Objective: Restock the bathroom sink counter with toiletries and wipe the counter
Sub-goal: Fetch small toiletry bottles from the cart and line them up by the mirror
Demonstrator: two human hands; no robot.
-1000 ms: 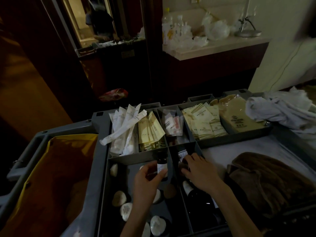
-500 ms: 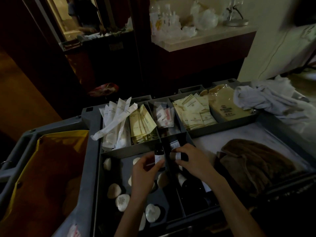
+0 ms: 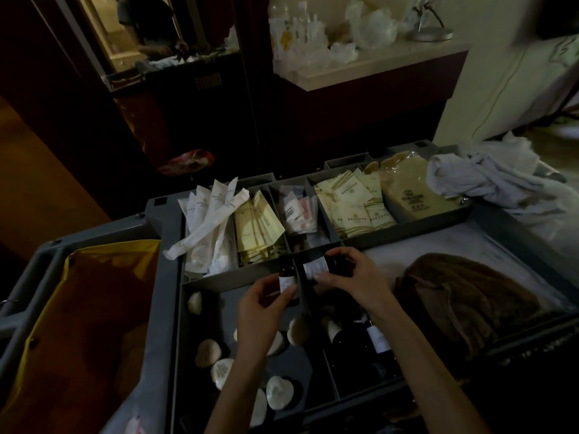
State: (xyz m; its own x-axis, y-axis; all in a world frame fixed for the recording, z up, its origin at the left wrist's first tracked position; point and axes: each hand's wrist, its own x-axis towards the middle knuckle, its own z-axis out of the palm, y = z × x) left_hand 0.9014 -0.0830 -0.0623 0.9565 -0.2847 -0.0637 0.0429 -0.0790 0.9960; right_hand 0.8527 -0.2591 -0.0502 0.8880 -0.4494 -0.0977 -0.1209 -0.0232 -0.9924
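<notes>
The left hand (image 3: pixel 263 305) grips a small dark glass bottle with a white label (image 3: pixel 286 278) upright over a divider of the grey plastic cart tray (image 3: pixel 163 277). The right hand (image 3: pixel 354 277), just beside it, pinches a second small dark labelled bottle (image 3: pixel 315 268) whose long axis lies roughly crosswise. The remaining dark bottles (image 3: pixel 376 339) lie under the right forearm, so that hand seems nearer for another pick; a second ago it was down in their compartment, and it has since raised its bottle level with the left one.
</notes>
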